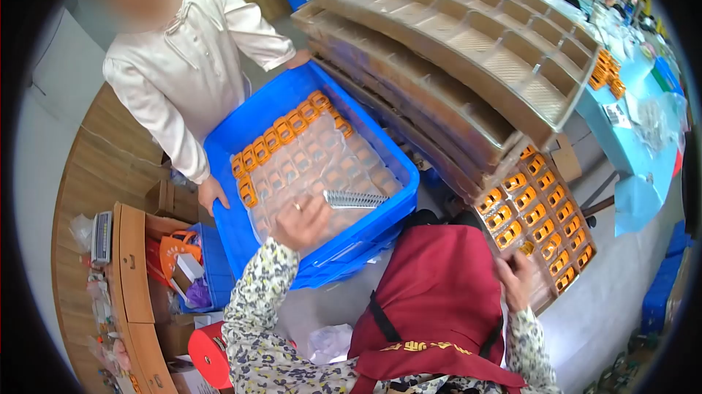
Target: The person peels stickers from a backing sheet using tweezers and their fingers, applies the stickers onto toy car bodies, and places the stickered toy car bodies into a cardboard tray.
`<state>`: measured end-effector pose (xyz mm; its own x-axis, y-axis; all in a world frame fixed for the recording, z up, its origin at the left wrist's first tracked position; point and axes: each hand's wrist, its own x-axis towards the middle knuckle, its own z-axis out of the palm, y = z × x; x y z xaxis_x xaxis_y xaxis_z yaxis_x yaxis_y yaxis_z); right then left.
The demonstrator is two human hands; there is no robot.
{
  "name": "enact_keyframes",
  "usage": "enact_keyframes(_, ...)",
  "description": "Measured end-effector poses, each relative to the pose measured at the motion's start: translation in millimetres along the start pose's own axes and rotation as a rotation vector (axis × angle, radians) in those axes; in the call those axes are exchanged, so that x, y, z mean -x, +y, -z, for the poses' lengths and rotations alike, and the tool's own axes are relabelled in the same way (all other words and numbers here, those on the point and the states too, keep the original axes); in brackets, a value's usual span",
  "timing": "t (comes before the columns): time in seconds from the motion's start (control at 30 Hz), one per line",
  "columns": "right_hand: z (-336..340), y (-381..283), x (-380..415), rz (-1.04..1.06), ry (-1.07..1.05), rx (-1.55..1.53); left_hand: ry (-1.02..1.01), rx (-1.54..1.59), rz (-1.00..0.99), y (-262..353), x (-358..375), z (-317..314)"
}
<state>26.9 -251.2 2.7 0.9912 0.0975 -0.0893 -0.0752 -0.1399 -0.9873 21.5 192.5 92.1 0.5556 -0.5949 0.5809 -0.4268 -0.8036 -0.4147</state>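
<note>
Orange toy cars point(274, 136), filmed over in a blue plastic crate point(365, 235); further cars in a compartmented tray point(540, 286) at my right.
Detail: my hands are well apart. Left hand point(301, 222), fingers loosely bent, over the translucent film point(300, 158) by the crate's near edge; best kept light and level, I judge, so the rows stay square. Right hand point(515, 277), curled at the tray's near-left edge; grip not discernible. Silvery ridged strip point(356, 199) beside my left fingers: kind and contact unclear. Cars under film: blurred.
</note>
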Motion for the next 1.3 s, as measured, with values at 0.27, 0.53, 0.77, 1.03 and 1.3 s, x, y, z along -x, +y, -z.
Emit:
enact_keyframes(0.27,-67.4,-119.7,-18.9,0.712,-0.3,-0.047,0.176,0.137,-0.194,79.9,-66.2,74.9)
enact_keyframes(0.53,-55.5,-102.9,3.0,0.563,-0.557,0.008,0.323,0.387,-0.263,126.4,-70.4,69.3)
enact_keyframes(0.77,-49.6,-59.6,22.1,0.252,-0.477,-0.195,0.407,1.238,0.599,186.3,-69.5,39.8)
enact_keyframes(1.03,-57.8,-44.0,34.3,0.106,-0.311,-0.273,0.131,1.92,1.192,219.6,-56.4,16.1)
enact_keyframes(1.3,-58.5,-36.9,39.1,0.086,-0.289,-0.242,0.036,1.843,1.232,223.6,-53.6,8.0)
